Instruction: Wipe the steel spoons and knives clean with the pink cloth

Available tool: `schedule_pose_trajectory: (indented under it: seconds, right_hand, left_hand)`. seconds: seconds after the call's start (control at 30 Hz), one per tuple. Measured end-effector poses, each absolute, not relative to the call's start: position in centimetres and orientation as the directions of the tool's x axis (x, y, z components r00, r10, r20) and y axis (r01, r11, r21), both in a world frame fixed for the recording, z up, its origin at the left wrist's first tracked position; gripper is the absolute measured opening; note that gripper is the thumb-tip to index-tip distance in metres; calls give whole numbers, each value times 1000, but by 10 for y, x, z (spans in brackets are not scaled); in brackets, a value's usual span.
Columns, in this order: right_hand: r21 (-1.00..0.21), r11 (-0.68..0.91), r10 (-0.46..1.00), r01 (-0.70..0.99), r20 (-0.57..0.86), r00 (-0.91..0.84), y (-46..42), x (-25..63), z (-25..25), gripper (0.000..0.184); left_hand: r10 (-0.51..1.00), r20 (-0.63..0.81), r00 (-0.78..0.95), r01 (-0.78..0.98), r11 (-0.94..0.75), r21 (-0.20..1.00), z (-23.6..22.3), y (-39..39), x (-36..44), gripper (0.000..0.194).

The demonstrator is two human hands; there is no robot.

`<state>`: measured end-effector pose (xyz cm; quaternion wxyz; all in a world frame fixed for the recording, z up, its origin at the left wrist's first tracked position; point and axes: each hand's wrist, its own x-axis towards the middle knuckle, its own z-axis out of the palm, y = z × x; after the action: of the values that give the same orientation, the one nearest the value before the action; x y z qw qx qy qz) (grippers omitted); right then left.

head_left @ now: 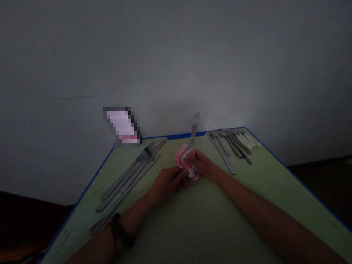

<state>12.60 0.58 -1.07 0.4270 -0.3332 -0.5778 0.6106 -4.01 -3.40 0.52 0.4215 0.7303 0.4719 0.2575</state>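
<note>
My left hand (172,180) is closed on the handle end of a table knife (194,126), whose blade points up toward the wall. Around the knife's lower part my right hand (202,164) presses a pink and white cloth (189,158), fingers wrapped over it. The cloth hides most of the handle. On the left of the table lie several knives (129,176) side by side, blades pointing away. To the right rest a single knife (223,154) and a cluster of metal cutlery (233,145), some pieces with white handles (244,140).
The pale green table (209,220) has a blue edge and stands against a grey wall (176,55). A phone-like device with a blurred screen (122,126) leans on the wall at the back left corner. Dark floor shows on both sides.
</note>
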Motion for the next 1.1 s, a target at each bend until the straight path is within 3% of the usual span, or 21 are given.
schedule_pose_trajectory:
  seconds: [0.2,0.47,0.77,1.1]
  right_hand:
    - [-985,-50,879,-165,35,-475,9,128,-15,36]
    - [-848,-228,930,-479,-44,-364,18,123,-19,32]
    - [-969,-57,870,-239,69,-488,15,129,-25,38]
    - [-985,-15,870,-170,70,-488,15,131,-24,37]
  left_hand:
    - [912,-33,410,497,-193,846,6,-33,-41,37]
    - [915,-9,403,480,-203,853,6,-35,-42,37]
    - [928,-23,371,442,-155,884,1,-32,-43,40]
    - [914,-14,406,473,-197,859,1,-33,-42,39]
